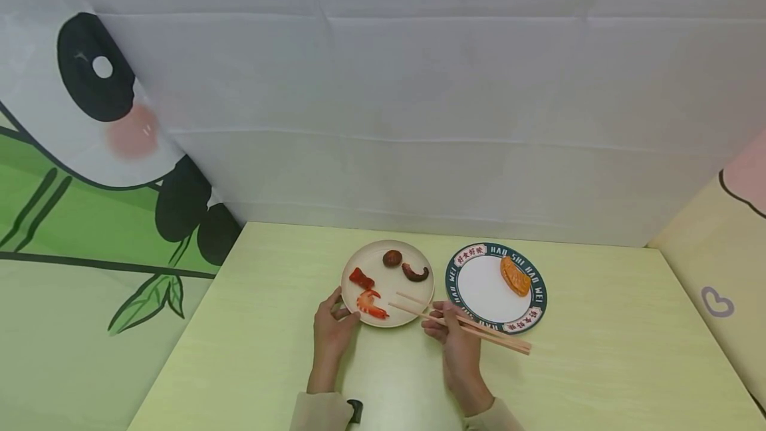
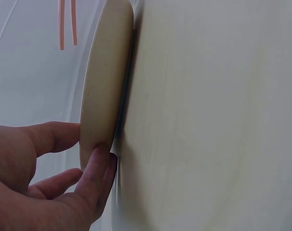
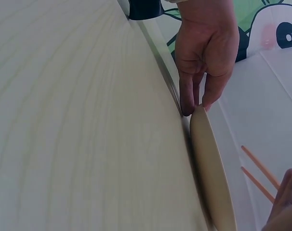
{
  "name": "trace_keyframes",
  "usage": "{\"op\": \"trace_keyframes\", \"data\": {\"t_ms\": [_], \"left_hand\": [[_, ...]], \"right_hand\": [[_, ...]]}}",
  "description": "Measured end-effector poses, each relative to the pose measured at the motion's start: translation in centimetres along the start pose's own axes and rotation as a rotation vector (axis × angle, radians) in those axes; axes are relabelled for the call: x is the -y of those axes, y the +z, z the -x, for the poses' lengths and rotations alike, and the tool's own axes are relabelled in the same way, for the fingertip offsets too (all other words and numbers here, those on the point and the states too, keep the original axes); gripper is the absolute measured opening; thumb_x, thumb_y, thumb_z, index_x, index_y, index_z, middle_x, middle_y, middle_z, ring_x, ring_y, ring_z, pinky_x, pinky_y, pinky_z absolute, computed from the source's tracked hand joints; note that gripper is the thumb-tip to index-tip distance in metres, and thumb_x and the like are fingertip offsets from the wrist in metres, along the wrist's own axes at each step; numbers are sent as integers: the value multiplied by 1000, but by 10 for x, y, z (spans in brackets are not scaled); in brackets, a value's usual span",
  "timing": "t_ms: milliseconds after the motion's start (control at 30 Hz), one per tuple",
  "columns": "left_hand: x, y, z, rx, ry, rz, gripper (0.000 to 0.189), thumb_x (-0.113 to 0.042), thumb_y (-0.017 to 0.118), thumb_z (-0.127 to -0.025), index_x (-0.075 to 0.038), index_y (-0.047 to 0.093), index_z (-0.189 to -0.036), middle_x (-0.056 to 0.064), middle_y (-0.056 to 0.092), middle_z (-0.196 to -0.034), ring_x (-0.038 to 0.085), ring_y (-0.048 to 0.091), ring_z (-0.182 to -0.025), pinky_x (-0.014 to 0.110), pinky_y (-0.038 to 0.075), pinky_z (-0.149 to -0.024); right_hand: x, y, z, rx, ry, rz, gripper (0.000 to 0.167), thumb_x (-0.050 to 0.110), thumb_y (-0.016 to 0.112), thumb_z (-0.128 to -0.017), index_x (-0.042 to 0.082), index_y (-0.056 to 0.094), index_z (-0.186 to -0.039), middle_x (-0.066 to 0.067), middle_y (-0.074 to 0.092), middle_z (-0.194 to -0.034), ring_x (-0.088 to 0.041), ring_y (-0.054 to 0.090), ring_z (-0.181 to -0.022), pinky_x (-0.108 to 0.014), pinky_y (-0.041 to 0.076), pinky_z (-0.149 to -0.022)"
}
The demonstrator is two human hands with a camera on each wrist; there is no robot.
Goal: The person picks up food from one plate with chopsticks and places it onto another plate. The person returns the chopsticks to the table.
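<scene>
My left hand point(image 1: 335, 328) pinches the near-left rim of a cream plate point(image 2: 105, 77), thumb on top and fingers against its outer side. On that plate point(image 1: 397, 319) lie an orange-and-white shrimp point(image 1: 372, 304), a red chunk point(image 1: 362, 279), a round brown mushroom-like piece point(image 1: 391, 258) and a dark curved piece point(image 1: 415, 273). A pair of wooden chopsticks point(image 1: 491, 334) is held in my right hand point(image 1: 461, 351). Their slightly parted tips point left over the cream plate's near-right part, right of the shrimp, with nothing between them.
Close on the right stands a white plate with a dark teal lettered rim point(image 1: 541, 294), holding an orange-brown ridged piece point(image 1: 515, 277). A pale wall sheet point(image 1: 419, 171) rises behind the table point(image 1: 598, 351). Cartoon-printed panels flank both sides.
</scene>
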State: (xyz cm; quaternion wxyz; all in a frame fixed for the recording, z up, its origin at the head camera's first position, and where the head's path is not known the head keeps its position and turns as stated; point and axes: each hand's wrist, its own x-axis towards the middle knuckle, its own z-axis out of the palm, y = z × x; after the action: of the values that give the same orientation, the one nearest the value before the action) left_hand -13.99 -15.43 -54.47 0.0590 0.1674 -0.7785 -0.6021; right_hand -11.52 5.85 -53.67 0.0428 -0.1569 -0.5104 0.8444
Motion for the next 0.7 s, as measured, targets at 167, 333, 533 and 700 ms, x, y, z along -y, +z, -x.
{"op": "trace_keyframes", "data": {"t_ms": [167,333,533,700], "left_hand": [[0,0,0,0,-4,-3,70,10,72,-85,14,47,-150,31,57,-139,39,69,-107,17,50,-69],[0,-1,0,-2,-6,-6,70,9,72,-85,14,48,-150,30,58,-138,40,70,-108,17,49,-69],[0,-1,0,1,-7,-6,70,9,72,-85,14,48,-150,30,58,-138,40,70,-108,18,49,-70],[0,-1,0,3,-14,-2,70,9,72,-85,14,47,-151,30,57,-139,40,69,-109,18,49,-69]], "right_hand": [[-4,2,1,4,7,28,34,10,47,-113,-18,66,-118,-10,70,-92,-12,74,-71,-26,61,-71],[-5,6,4,15,18,50,35,8,46,-113,-22,63,-122,-9,69,-92,-12,74,-71,-27,62,-71],[-7,9,7,25,34,76,35,6,44,-113,-22,63,-122,-9,69,-93,-12,74,-71,-27,62,-71],[-9,11,8,41,20,65,34,5,45,-112,-24,63,-120,-8,69,-90,-12,74,-70,-26,61,-70]]}}
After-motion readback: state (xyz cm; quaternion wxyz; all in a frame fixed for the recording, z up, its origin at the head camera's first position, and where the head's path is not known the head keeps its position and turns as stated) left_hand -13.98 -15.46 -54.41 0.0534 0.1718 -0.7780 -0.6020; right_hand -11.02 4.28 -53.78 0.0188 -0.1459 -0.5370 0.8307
